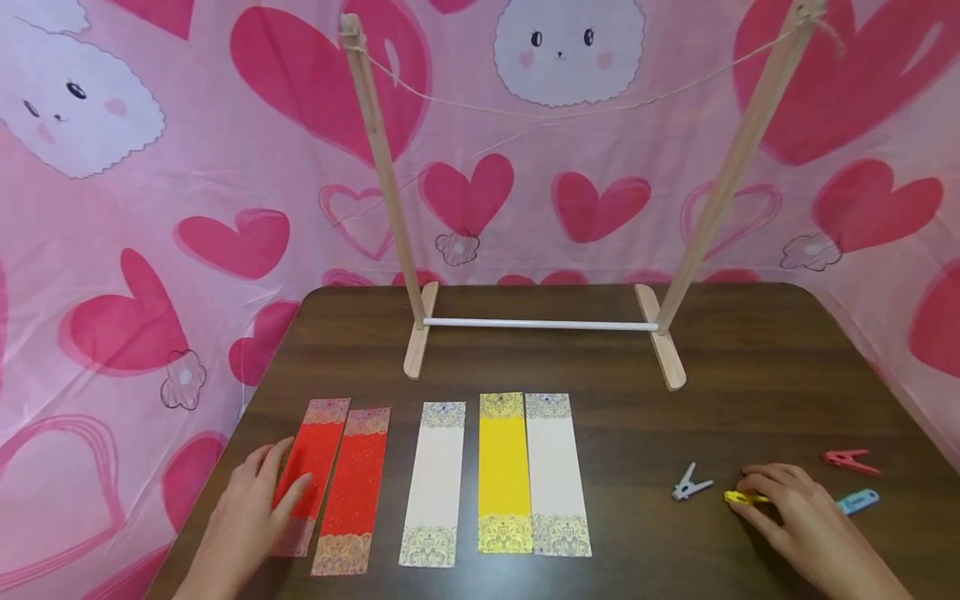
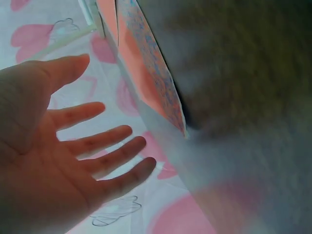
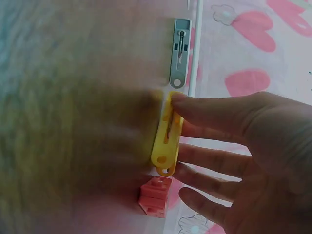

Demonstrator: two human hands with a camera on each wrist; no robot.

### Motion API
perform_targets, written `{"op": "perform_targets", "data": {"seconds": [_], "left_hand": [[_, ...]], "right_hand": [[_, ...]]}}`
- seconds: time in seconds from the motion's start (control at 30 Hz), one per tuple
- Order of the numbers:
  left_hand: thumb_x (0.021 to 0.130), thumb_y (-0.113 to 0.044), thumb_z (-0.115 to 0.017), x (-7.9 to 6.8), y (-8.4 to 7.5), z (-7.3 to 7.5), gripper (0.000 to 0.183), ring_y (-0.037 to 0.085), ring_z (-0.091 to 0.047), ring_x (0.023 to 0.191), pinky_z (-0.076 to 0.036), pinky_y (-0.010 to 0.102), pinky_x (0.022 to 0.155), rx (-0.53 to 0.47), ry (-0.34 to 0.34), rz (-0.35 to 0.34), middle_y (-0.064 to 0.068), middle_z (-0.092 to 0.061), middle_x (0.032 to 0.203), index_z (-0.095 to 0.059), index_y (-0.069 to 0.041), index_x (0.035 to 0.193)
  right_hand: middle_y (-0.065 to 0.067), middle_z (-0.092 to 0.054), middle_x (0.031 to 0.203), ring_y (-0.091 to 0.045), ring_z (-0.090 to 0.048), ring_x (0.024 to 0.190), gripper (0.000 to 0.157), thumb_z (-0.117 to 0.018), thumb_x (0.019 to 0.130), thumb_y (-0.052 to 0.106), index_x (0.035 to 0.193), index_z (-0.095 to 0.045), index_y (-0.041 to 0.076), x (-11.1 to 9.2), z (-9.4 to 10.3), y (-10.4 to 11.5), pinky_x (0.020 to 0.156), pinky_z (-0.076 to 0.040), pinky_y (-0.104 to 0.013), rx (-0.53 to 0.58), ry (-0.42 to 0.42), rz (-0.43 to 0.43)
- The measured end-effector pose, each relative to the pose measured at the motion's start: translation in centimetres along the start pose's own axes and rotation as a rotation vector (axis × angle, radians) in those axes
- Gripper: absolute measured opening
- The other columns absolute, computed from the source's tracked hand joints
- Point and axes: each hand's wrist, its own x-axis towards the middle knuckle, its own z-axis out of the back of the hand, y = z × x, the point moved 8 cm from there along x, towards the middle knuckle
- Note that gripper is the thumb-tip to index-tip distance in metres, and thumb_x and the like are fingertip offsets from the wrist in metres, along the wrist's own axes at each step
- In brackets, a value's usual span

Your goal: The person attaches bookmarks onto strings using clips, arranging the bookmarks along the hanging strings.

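Observation:
My left hand (image 1: pixel 247 508) is over the left edge of a red paper strip (image 1: pixel 325 446), its fingers spread in the left wrist view and gripping nothing. Beside that strip lies a second red strip (image 1: pixel 358 492). On the right, my right hand (image 1: pixel 798 517) pinches a yellow clothespin (image 3: pixel 168 131) near the table surface, thumb at one end and fingers behind it. Around it lie a grey clothespin (image 1: pixel 690 483), a pink-red clothespin (image 1: pixel 851 460) and a blue clothespin (image 1: pixel 857 501), the last partly hidden by the hand.
A white strip (image 1: pixel 435 475), a yellow strip (image 1: pixel 505 467) and another white strip (image 1: pixel 557 471) lie mid-table. Behind them stands a wooden frame (image 1: pixel 390 183) with a sagging string (image 1: pixel 547 115) across its top and a white rod (image 1: pixel 540 323) low down. A heart-patterned cloth hangs behind.

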Motion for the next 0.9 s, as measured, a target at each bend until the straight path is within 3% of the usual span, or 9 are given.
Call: {"op": "perform_targets", "data": {"seconds": [0.2, 0.37, 0.47, 0.57, 0.7, 0.8, 0.9], "left_hand": [[0.086, -0.015, -0.076, -0.3, -0.2, 1.7, 0.047, 0.045, -0.060, 0.104, -0.047, 0.067, 0.080, -0.043, -0.186, -0.078, 0.025, -0.062, 0.115, -0.059, 0.000, 0.127], [0.083, -0.011, -0.077, -0.6, -0.5, 2.4, 0.037, 0.040, -0.065, 0.089, -0.051, 0.062, 0.072, -0.056, -0.267, -0.113, 0.021, -0.067, 0.101, -0.064, -0.001, 0.117], [0.082, -0.009, -0.077, -0.8, -0.5, 2.6, 0.035, 0.040, -0.066, 0.087, -0.051, 0.061, 0.072, -0.063, -0.291, -0.121, 0.020, -0.068, 0.100, -0.065, -0.001, 0.114], [0.082, -0.007, -0.077, -0.9, -0.5, 2.8, 0.034, 0.040, -0.067, 0.087, -0.051, 0.061, 0.072, -0.078, -0.303, -0.120, 0.020, -0.068, 0.100, -0.065, 0.000, 0.113], [0.083, -0.007, -0.077, -0.8, -0.7, 2.6, 0.034, 0.038, -0.068, 0.088, -0.052, 0.060, 0.073, -0.099, -0.298, -0.121, 0.018, -0.069, 0.100, -0.064, 0.001, 0.114], [0.083, -0.008, -0.077, -0.8, -0.9, 2.5, 0.035, 0.038, -0.068, 0.088, -0.052, 0.060, 0.073, -0.106, -0.294, -0.121, 0.018, -0.069, 0.100, -0.064, 0.001, 0.114], [0.082, -0.007, -0.077, -0.9, -0.9, 2.5, 0.034, 0.038, -0.068, 0.088, -0.052, 0.060, 0.073, -0.109, -0.302, -0.124, 0.018, -0.069, 0.099, -0.064, 0.001, 0.113]], "right_hand": [[0.005, -0.064, 0.087, -0.021, -0.061, 0.081, 0.024, -0.089, 0.070, 0.020, 0.085, -0.070, 0.019, 0.8, -0.4, 0.4, 0.067, -0.053, -0.046, 0.001, 0.049, -0.025], [-0.004, -0.064, 0.091, -0.028, -0.060, 0.084, 0.042, -0.087, 0.072, 0.043, 0.093, -0.069, 0.012, 0.6, -1.0, -0.8, 0.070, -0.050, -0.056, -0.060, 0.182, -0.091], [-0.003, -0.061, 0.088, -0.026, -0.057, 0.082, 0.042, -0.085, 0.074, 0.046, 0.092, -0.067, 0.013, 0.0, -1.2, -1.8, 0.068, -0.049, -0.053, -0.097, 0.258, -0.112], [0.005, -0.055, 0.080, -0.017, -0.052, 0.075, 0.032, -0.086, 0.074, 0.036, 0.087, -0.064, 0.017, -0.3, -1.0, -1.9, 0.062, -0.045, -0.042, -0.082, 0.230, -0.073], [0.005, -0.051, 0.075, -0.015, -0.047, 0.070, 0.031, -0.083, 0.080, 0.032, 0.092, -0.061, 0.013, -0.2, -0.8, -2.3, 0.057, -0.041, -0.035, -0.005, 0.208, -0.127], [-0.003, -0.056, 0.082, -0.021, -0.051, 0.075, 0.036, -0.078, 0.086, 0.032, 0.102, -0.060, 0.005, -0.2, -0.6, -2.3, 0.060, -0.046, -0.037, 0.056, 0.213, -0.199], [-0.008, -0.062, 0.092, -0.025, -0.055, 0.082, 0.038, -0.079, 0.085, 0.027, 0.107, -0.062, 0.001, 0.1, 0.2, -1.5, 0.064, -0.049, -0.033, 0.078, 0.112, -0.161]]}}
